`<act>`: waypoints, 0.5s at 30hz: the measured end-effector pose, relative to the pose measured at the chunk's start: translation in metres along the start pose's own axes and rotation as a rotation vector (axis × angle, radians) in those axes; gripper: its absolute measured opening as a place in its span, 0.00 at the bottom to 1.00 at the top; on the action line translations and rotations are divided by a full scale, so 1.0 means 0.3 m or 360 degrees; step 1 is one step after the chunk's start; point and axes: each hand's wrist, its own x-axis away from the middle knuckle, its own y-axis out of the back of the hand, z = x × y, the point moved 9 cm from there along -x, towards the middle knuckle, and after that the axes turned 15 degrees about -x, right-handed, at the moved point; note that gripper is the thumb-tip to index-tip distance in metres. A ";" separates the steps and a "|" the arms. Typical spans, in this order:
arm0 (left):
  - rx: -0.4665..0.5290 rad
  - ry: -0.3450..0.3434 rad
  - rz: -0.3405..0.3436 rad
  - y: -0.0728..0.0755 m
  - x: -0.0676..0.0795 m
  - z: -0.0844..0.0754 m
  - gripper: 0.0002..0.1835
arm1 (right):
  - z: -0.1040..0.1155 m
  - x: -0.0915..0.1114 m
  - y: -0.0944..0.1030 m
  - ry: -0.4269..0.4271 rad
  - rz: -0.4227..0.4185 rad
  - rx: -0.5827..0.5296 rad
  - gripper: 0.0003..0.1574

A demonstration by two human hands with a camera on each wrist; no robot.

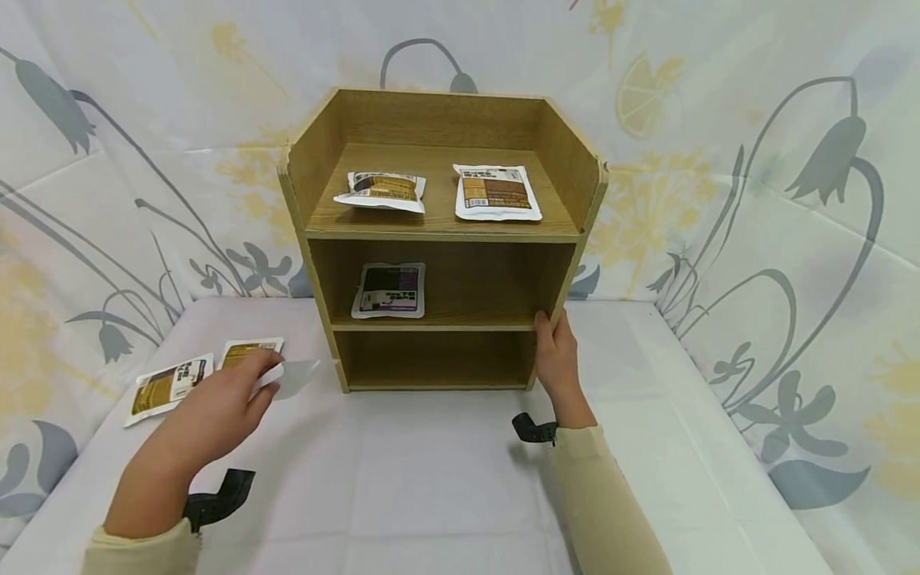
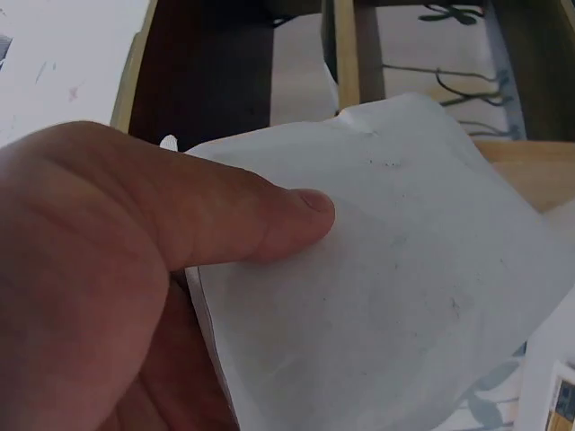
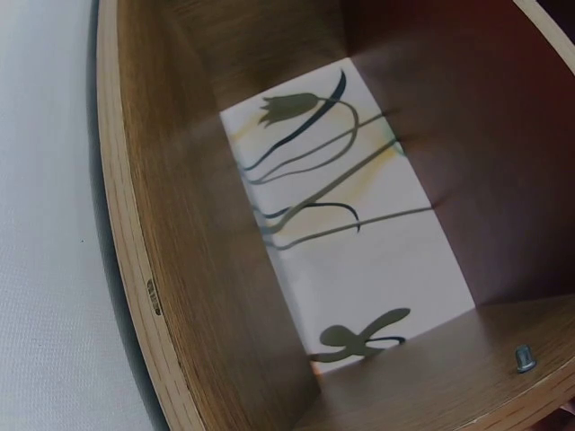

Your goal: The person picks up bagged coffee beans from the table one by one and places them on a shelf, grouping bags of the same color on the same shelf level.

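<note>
Nearest the camera, filling the left of the left wrist view, was the left hand (image 2: 108,251). Its thumb lay across the face of a white pouch (image 2: 386,224) near one edge, pinching it against fingers mostly hidden behind. The pouch spread over the centre and right of that frame; in the head view it was a pale shape left of centre, over the tabletop (image 1: 431,479).

It looked light and soft, plump in the middle with flatter, stiffer margins, so it would probably flex rather than break. The smooth film might slip under a loose pinch; a sealed edge or corner seemed the best hold.

Right of centre in the head view, the right hand (image 1: 557,355) gripped the side of a wooden shelf unit (image 1: 438,116), fingers curled about the panel; the unit looked rigid and far heavier.

The held pouch's visible face was plain but for small specks. Gold-brown labels marked one pouch (image 1: 168,387) at the left of the frame, its neighbour (image 1: 247,350), and the upper-left packet (image 1: 382,192) and upper-right packet (image 1: 498,192). A black-and-purple packet (image 1: 390,290) sat on the middle shelf. Their printed characters were too small to read reliably.
</note>
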 end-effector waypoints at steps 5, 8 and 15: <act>0.0008 -0.0026 -0.0029 0.014 -0.010 -0.030 0.17 | -0.003 0.000 0.000 0.0001 0.0000 0.0005 0.33; 0.0009 -0.0050 -0.0057 0.021 -0.016 -0.052 0.18 | -0.004 0.000 -0.002 -0.0006 0.0008 -0.0003 0.33; 0.0017 -0.0084 -0.0057 0.032 -0.037 -0.110 0.19 | 0.001 0.001 -0.002 0.0000 0.0011 -0.0007 0.33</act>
